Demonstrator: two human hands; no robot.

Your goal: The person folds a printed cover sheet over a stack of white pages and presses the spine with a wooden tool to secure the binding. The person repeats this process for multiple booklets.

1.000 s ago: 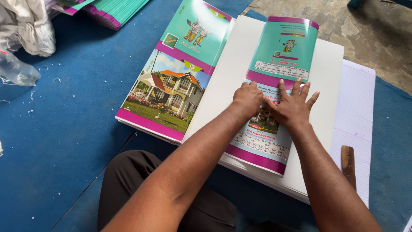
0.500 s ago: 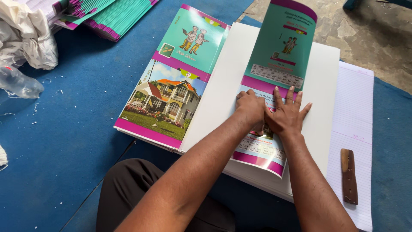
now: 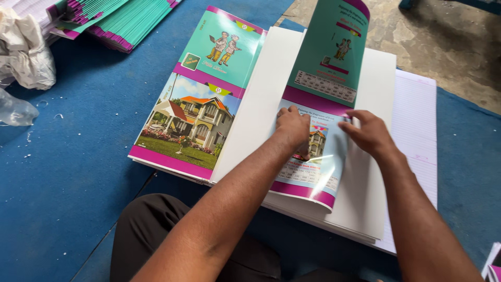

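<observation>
Two hands on glossy teal-and-magenta printed cover sheet [image 3: 318,125] atop white paper stack [image 3: 261,104]: left hand [image 3: 292,127] fisted, pressing the fold; right hand [image 3: 368,133] pinches its edge, upper half raised.

A blue mat [image 3: 62,172] covers most of the frame. At upper left lie stacks of teal and magenta covers [image 3: 117,23], beside crumpled white cloth [image 3: 26,55] and a clear plastic bag [image 3: 15,110] at the left edge. Left of centre lies a flat printed cover sheet [image 3: 201,99] showing a house and cartoon figures. Bare concrete floor [image 3: 443,47] fills the upper right.
</observation>
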